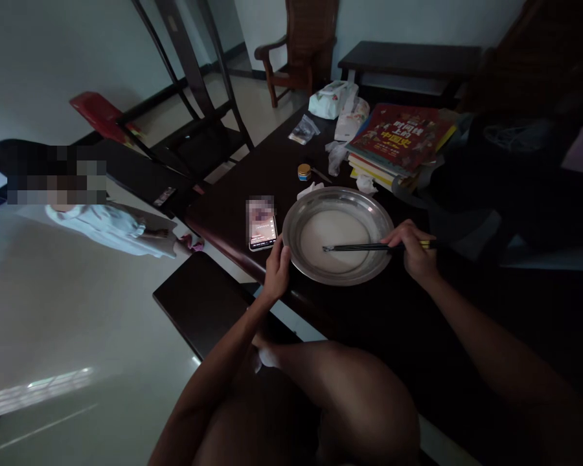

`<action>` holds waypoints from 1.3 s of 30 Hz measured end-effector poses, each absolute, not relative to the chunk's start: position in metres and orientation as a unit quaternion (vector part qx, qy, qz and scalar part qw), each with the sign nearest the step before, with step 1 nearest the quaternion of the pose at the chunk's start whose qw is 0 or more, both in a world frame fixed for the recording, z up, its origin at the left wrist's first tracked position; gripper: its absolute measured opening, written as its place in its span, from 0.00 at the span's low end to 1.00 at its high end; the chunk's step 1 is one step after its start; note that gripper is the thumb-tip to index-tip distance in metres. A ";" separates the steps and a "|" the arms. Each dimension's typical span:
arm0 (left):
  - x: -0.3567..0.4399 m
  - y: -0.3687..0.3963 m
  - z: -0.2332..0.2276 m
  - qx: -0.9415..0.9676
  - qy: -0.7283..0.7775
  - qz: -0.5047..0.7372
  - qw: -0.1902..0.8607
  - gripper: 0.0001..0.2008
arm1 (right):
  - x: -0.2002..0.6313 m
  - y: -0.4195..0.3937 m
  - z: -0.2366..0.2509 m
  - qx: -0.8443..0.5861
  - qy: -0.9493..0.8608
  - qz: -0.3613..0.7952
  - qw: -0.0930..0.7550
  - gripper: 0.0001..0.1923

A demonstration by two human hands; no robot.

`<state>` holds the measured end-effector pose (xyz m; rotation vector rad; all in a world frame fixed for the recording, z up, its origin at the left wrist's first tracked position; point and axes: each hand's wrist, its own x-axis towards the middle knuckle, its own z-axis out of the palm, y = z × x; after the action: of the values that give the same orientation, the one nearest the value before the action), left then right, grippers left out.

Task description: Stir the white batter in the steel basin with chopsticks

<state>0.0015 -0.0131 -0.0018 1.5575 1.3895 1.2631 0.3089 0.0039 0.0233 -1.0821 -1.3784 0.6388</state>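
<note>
Your right hand (414, 254) clamped on chopsticks (364, 247), tips over the metal pan (337, 235) mid-frame, your left hand (276, 266) gripping its rim

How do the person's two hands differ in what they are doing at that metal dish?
The left hand rests on the near-left rim of the metal dish, holding nothing else; the right hand holds dark chopsticks at the right rim. The left hand's fingers lie against the rim, beside the phone; the right hand's grip points the chopsticks inward over the pale contents. Both sit at the dish's edge.
</note>
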 end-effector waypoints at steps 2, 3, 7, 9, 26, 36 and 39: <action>0.002 -0.013 -0.002 0.601 0.533 0.486 0.343 0.32 | 0.309 0.004 0.024 -0.465 -0.607 0.279 0.581 0.24; 0.002 -0.013 -0.001 0.602 0.533 0.487 0.343 0.32 | 0.309 0.004 0.024 -0.470 -0.607 0.274 0.579 0.24; 0.001 -0.013 -0.001 0.603 0.533 0.484 0.344 0.32 | 0.309 0.004 0.025 -0.483 -0.585 0.255 0.599 0.26; 0.001 -0.013 0.000 0.603 0.534 0.482 0.346 0.32 | 0.309 0.004 0.025 -0.475 -0.590 0.263 0.597 0.27; 0.002 -0.012 0.000 0.605 0.526 0.487 0.346 0.33 | 0.311 0.006 0.020 -0.459 -0.591 0.256 0.611 0.25; 0.001 -0.013 -0.003 0.598 0.525 0.491 0.354 0.33 | 0.311 0.005 0.022 -0.460 -0.597 0.249 0.608 0.25; 0.001 -0.013 -0.003 0.600 0.526 0.491 0.349 0.34 | 0.310 0.005 0.022 -0.452 -0.617 0.265 0.587 0.24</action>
<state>0.0011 -0.0125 -0.0026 1.5550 1.3636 1.2718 0.3105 0.0051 0.0215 -1.0533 -1.4378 0.6169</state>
